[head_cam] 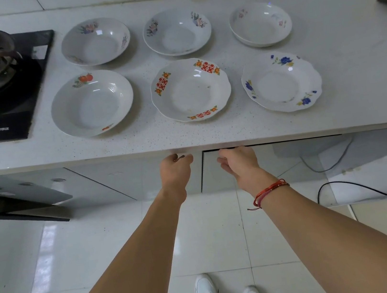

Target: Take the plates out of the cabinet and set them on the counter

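Head view. Six plates (190,89) on counter (352,72), two rows, directly above hands. Left hand (176,167) hooks curled fingers over left door (129,176) top edge; right hand (238,159) likewise on right door (220,180), slightly ajar. Cabinet interior hidden; hands equally near.

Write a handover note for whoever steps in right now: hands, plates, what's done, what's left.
Left hand: at the top of the left cabinet door, fingers curled. The fingertips are hidden under the counter lip, so the grip is unclear.
Right hand: the same, at the right cabinet door, which looks slightly ajar.
Plates: on the counter in two rows of three. The back-right plate seems to sit on another.
Done: those plates are out.
Left: the cabinet interior is hidden, so check it for more plates.
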A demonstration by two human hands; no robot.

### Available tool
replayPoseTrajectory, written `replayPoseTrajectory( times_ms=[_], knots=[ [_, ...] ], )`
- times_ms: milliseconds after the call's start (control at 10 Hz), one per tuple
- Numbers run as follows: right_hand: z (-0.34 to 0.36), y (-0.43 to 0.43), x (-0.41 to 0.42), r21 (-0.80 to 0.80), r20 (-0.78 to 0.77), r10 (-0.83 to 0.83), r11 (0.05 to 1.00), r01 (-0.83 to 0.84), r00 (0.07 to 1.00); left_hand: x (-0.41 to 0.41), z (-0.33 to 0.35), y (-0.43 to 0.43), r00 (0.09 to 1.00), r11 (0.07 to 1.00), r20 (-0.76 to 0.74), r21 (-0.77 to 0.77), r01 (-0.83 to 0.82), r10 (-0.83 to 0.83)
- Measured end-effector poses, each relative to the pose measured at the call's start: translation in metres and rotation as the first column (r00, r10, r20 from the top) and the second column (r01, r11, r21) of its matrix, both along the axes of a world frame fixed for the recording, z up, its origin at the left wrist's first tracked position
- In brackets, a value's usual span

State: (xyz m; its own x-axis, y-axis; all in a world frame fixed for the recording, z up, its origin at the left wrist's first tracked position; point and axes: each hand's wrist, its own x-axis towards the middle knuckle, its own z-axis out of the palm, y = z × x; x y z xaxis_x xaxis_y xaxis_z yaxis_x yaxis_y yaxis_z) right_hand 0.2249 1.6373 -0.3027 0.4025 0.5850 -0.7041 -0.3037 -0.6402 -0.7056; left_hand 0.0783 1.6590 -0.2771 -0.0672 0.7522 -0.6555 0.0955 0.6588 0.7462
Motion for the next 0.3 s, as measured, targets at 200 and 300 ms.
replayPoseTrajectory(
  times_ms=[200, 300],
  knots=[
    [0.051, -0.031, 0.003, -0.058, 0.287, 0.308, 0.951, -0.305, 0.907, -0.007, 0.037, -0.027, 0.974, 0.979, -0.169, 0.114, 0.17, -0.15],
    [0.078, -0.049, 0.006, -0.053, 0.427, 0.408, 0.902, -0.428, 0.807, -0.012, 0.057, -0.044, 0.94, 0.945, -0.293, 0.217, 0.243, -0.174]
  ],
)
